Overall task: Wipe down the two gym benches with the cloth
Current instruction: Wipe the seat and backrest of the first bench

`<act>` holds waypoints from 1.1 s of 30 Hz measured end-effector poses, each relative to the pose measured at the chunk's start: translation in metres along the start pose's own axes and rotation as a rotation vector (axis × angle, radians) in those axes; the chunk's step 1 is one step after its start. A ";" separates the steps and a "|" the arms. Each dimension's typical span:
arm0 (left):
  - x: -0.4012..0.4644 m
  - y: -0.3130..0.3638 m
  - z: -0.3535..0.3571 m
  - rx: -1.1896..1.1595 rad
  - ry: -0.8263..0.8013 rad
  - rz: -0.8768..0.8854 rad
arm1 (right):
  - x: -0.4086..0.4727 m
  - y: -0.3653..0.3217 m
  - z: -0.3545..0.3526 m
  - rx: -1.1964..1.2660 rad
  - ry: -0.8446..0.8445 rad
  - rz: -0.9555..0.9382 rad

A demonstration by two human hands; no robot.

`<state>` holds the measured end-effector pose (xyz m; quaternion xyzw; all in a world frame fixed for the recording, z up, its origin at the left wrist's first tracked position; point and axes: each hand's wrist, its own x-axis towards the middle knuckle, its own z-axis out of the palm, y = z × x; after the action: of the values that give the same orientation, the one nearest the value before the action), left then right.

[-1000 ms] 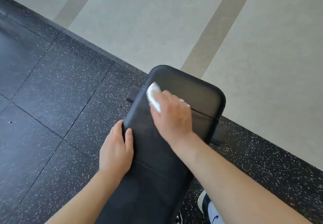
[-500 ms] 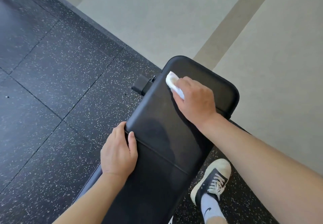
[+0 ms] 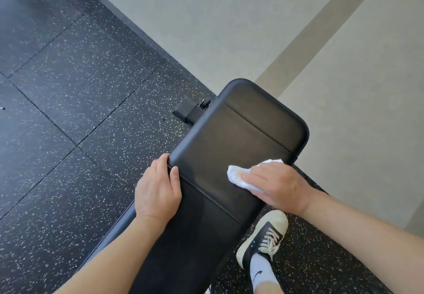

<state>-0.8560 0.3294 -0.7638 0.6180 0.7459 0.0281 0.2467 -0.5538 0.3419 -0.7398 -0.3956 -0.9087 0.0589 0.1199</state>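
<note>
A black padded gym bench (image 3: 238, 137) runs from the bottom centre up to the right, its rounded end over the floor's edge. My right hand (image 3: 278, 187) presses a crumpled white cloth (image 3: 238, 176) flat on the pad near its right edge, fingers stretched over it. My left hand (image 3: 158, 192) grips the bench's left edge, thumb on top and fingers curled down the side. Only one bench is in view.
Black speckled rubber floor tiles (image 3: 68, 110) lie to the left and under the bench. Pale floor with a beige stripe (image 3: 321, 41) fills the upper right. My right foot in a black-and-cream sneaker (image 3: 263, 236) stands beside the bench. A black bench foot (image 3: 188, 110) sticks out left.
My right hand has drawn the cloth back from the far left part of the pad toward me and to the right edge. My left hand has kept its hold.
</note>
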 end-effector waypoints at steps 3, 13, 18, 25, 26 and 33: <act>0.000 0.000 0.000 0.005 0.007 -0.001 | 0.020 0.025 0.001 -0.067 0.090 0.131; -0.002 0.017 -0.029 0.049 -0.205 -0.105 | 0.083 -0.082 0.005 0.346 -0.128 0.579; -0.034 0.045 -0.093 0.009 -0.141 -0.129 | 0.080 -0.057 -0.058 0.425 -0.261 0.622; -0.068 0.087 -0.217 0.022 0.006 -0.062 | 0.121 -0.034 -0.195 0.427 -0.117 0.565; -0.073 0.094 -0.236 0.024 0.031 -0.056 | 0.130 -0.032 -0.215 0.416 -0.097 0.546; -0.103 0.155 -0.365 0.004 0.210 -0.006 | 0.183 -0.033 -0.358 0.396 0.065 0.466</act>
<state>-0.8507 0.3655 -0.3564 0.6098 0.7696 0.0907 0.1660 -0.6029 0.4577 -0.3561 -0.5638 -0.7602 0.2479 0.2069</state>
